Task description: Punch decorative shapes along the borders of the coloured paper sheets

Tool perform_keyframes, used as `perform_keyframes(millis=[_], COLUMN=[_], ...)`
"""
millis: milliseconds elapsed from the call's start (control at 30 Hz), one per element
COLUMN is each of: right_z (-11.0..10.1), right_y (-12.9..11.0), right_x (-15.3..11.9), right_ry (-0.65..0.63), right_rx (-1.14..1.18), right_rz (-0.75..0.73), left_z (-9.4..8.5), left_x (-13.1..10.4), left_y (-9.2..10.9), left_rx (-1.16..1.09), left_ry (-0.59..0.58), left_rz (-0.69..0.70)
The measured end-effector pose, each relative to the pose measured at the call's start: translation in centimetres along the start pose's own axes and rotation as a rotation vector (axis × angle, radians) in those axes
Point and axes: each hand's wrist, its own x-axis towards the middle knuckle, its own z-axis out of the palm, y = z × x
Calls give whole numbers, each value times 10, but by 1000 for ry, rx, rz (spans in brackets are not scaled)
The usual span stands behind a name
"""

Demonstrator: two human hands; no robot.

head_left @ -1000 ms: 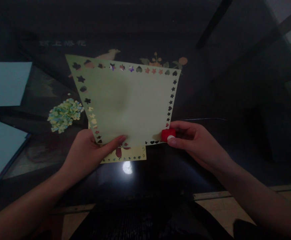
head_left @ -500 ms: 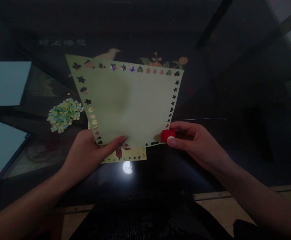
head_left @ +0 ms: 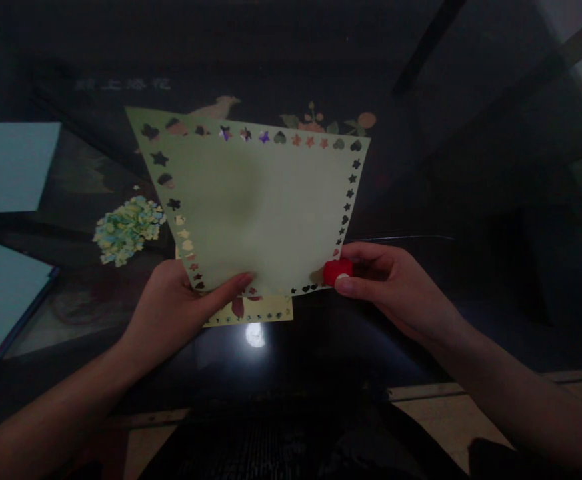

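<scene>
A pale green sheet of paper (head_left: 265,207) is held up in front of me, with star, heart and flower shapes punched through along its edges. My left hand (head_left: 181,307) grips its lower left edge, thumb on the near face and the fingers hidden behind. At the lower right corner my right hand (head_left: 391,280) pinches a small red craft punch (head_left: 337,273) between thumb and fingers. The punch sits on the sheet's corner. Below and behind the sheet, part of a yellow paper (head_left: 271,309) with a punched border shows on the table.
A heap of small blue, green and yellow paper cutouts (head_left: 128,230) lies left of the sheet on the dark glossy table (head_left: 291,373). Farther left are a light blue sheet (head_left: 11,167) and another blue sheet (head_left: 5,293). Bird and flower pictures (head_left: 315,123) decorate the tabletop.
The top edge of the green sheet has tilted very slightly, its upper left corner shifting a little left. Both hands keep their grips, almost still.
</scene>
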Motion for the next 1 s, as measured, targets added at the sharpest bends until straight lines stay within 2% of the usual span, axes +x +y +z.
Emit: perform_keyframes(millis=[1000], right_z=[-1], right_y=[0], right_x=[2], right_ry=[36], right_rx=[-81], right_rz=[-13], left_z=[0], left_x=[-1], left_y=[6], left_rx=[38], left_ry=[23], left_rz=[16])
